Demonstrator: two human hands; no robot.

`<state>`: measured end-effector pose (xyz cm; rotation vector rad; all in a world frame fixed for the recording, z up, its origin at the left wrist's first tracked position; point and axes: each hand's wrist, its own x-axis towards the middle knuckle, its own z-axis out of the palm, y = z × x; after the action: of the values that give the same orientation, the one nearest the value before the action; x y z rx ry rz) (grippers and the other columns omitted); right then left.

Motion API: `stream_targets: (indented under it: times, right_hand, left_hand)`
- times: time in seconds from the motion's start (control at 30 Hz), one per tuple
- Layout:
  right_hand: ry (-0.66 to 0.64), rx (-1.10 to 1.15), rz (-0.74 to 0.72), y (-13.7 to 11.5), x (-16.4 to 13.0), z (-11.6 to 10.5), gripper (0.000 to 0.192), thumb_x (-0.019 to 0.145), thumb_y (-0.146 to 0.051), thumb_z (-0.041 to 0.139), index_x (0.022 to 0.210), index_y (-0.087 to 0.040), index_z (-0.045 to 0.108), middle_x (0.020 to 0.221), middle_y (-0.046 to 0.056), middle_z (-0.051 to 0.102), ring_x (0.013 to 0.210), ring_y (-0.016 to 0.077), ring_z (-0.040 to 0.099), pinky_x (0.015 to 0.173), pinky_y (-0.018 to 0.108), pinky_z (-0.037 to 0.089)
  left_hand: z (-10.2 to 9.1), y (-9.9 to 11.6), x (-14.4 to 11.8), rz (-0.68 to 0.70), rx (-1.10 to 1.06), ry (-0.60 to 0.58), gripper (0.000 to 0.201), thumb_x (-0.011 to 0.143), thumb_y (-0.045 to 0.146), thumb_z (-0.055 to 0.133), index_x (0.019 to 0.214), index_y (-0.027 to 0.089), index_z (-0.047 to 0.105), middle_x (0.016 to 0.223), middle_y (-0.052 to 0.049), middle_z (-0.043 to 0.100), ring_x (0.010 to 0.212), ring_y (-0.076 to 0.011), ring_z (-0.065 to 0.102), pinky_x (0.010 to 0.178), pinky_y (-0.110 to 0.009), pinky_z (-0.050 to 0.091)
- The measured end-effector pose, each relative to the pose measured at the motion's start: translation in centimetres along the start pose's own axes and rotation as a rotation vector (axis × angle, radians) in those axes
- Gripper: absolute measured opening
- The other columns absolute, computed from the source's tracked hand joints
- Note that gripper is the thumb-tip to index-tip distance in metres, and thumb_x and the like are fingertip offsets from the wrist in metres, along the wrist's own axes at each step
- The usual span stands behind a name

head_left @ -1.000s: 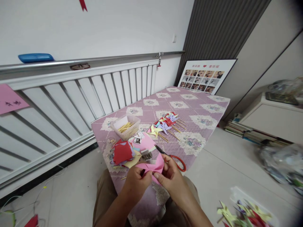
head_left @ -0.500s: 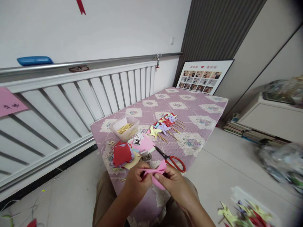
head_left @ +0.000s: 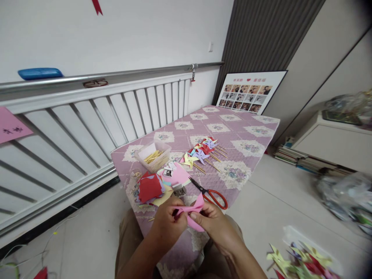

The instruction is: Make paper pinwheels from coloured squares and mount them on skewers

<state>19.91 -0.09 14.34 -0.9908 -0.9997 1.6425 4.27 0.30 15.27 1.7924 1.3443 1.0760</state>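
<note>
Both hands pinch one folded pink paper piece (head_left: 194, 211) just above the near edge of the purple quilted table (head_left: 255, 145). My left hand (head_left: 167, 224) grips its left side, my right hand (head_left: 213, 226) its right side with the thumb on top. Red-handled scissors (head_left: 211, 195) lie on the table right behind the paper. To the left of them rests a stack of coloured paper squares (head_left: 150, 188), red on top, and a small stapler (head_left: 179, 190).
A clear box of wooden sticks (head_left: 153, 155) and a row of finished paper pinwheels (head_left: 202, 152) lie mid-table. A framed photo board (head_left: 249, 93) leans at the far end. A white slatted rail (head_left: 87, 116) runs along the left. More pinwheels (head_left: 299, 261) lie on the floor at right.
The pink paper has been folded tighter between both hands. The view has shifted slightly; the table items have not moved.
</note>
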Motion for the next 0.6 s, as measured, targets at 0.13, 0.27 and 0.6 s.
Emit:
stream_targets:
  times: [0.13,0.27,0.6]
  right_hand:
    - [0.007,-0.006,0.031,-0.07,0.14,0.06,0.029,0.060,-0.042,0.086,0.073,-0.018,0.076,0.067,-0.002,0.066,0.061,0.0103,0.050,0.061,0.021,0.037]
    - [0.030,-0.008,0.043,-0.01,0.33,0.14,0.031,0.058,-0.043,0.086,0.073,-0.018,0.075,0.067,-0.002,0.067,0.060,0.0109,0.051,0.061,0.023,0.038]
    - [0.026,-0.003,0.038,0.48,0.63,0.21,0.033,0.060,-0.044,0.085,0.077,-0.019,0.076,0.070,0.000,0.070,0.064,0.0143,0.057,0.063,0.025,0.042]
  left_hand:
    - [0.12,-0.19,-0.06,0.049,0.027,0.017,0.010,0.069,0.011,0.050,0.067,0.017,0.058,0.064,-0.001,0.056,0.059,-0.0136,0.052,0.057,-0.024,0.038]
    - [0.32,-0.18,-0.21,0.061,0.068,0.068,0.010,0.068,0.010,0.050,0.066,0.017,0.057,0.062,-0.001,0.056,0.058,-0.0130,0.052,0.056,-0.023,0.038]
    - [0.68,0.00,-0.16,-0.067,0.042,0.090,0.008,0.065,0.012,0.051,0.063,0.018,0.056,0.060,0.001,0.052,0.056,-0.0129,0.050,0.055,-0.024,0.037]
